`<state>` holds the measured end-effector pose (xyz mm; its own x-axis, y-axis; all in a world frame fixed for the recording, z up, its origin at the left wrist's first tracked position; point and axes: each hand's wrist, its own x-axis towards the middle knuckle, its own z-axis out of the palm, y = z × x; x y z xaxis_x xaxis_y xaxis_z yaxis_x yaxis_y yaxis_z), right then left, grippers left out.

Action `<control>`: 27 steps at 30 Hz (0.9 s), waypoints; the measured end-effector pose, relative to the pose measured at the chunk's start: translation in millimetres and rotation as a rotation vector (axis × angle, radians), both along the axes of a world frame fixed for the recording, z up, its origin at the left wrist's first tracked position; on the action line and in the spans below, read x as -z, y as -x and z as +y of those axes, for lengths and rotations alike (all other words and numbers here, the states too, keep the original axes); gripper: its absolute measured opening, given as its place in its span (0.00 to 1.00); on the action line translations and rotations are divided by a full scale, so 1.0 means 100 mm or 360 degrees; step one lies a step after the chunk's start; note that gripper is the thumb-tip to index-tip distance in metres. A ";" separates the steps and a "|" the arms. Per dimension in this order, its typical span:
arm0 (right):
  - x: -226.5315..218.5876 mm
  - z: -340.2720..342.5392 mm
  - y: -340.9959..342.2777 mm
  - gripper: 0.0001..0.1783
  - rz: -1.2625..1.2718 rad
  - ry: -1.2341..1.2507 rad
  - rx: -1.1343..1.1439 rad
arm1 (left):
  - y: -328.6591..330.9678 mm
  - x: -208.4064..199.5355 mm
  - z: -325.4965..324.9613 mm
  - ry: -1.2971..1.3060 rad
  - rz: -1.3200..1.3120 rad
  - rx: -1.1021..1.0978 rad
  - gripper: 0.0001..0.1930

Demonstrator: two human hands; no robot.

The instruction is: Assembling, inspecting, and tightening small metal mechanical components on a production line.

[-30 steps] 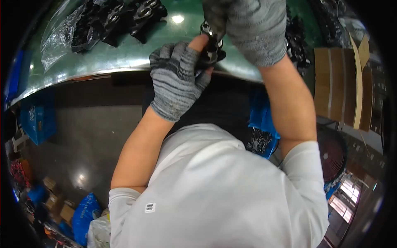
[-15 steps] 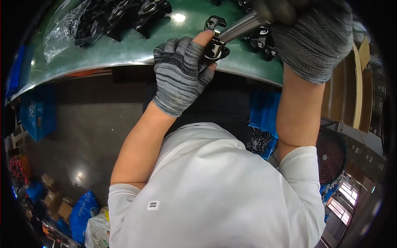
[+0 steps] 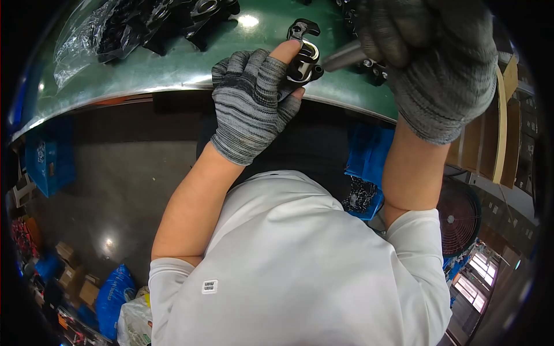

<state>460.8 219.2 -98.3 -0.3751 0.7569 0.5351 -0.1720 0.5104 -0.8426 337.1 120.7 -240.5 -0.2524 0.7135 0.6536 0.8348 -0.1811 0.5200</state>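
In a grey striped glove with bare thumb and fingertip, my left hand (image 3: 251, 104) grips a black metal part with a bright ring-shaped bore (image 3: 309, 53) at the near edge of the green table. The part has a hooked upper end and a small lug at its lower right. My right hand (image 3: 430, 63), gloved too, is closed around a grey metal rod-like tool (image 3: 343, 56). The tool's tip is just right of the part and apart from it, slightly blurred. Most of the tool's upper end is hidden by the right hand.
Several similar black parts (image 3: 202, 20) lie at the table's far left beside clear plastic wrap (image 3: 86, 49). More dark parts (image 3: 375, 72) lie under my right hand. A blue crate (image 3: 369, 153) with small pieces stands below the table edge, and a round fan (image 3: 459, 219) is at right.
My right hand has drawn the tool out of the part's ring, to the right and slightly nearer. The left hand still holds the part in nearly the same place.
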 end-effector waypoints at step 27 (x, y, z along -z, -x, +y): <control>0.65 -0.06 -0.25 0.20 -0.1157 0.0400 -0.0168 | 0.00 -0.04 -0.02 0.0105 0.0006 0.0009 0.45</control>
